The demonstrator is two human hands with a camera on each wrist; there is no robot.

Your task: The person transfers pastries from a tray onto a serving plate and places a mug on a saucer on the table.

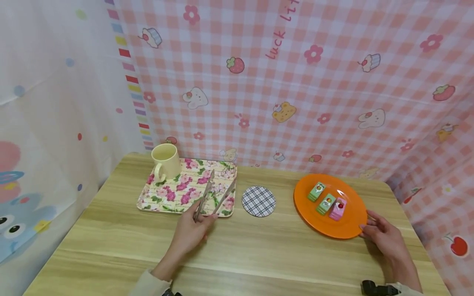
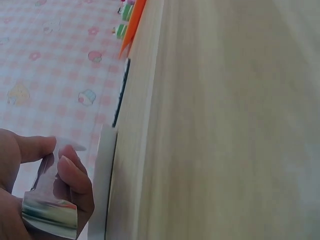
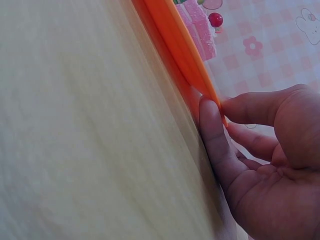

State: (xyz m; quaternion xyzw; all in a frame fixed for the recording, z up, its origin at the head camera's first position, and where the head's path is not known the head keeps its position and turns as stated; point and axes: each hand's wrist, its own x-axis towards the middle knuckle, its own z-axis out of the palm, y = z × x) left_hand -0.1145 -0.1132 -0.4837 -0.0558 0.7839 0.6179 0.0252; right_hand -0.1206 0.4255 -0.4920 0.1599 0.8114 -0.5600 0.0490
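Note:
My left hand (image 1: 192,232) grips a pair of metal tongs (image 1: 208,190), whose two arms point away from me, spread apart over the right part of a floral tray (image 1: 157,203). In the left wrist view, the rounded end of the tongs (image 2: 50,218) shows in the palm between thumb and fingers. On the right, my right hand (image 1: 386,238) pinches the near right rim of an orange plate (image 1: 329,230). Two green miniature cartons (image 1: 317,192) and a pink one (image 1: 338,209) stand on that plate. The right wrist view shows the rim between thumb (image 3: 212,120) and fingers.
A pale yellow mug (image 1: 168,162) stands on the tray's back left corner. Between tray and plate lies a round checked coaster (image 1: 259,201). Patterned cloth (image 1: 259,94) hangs behind the wooden table (image 1: 259,255) and at both sides.

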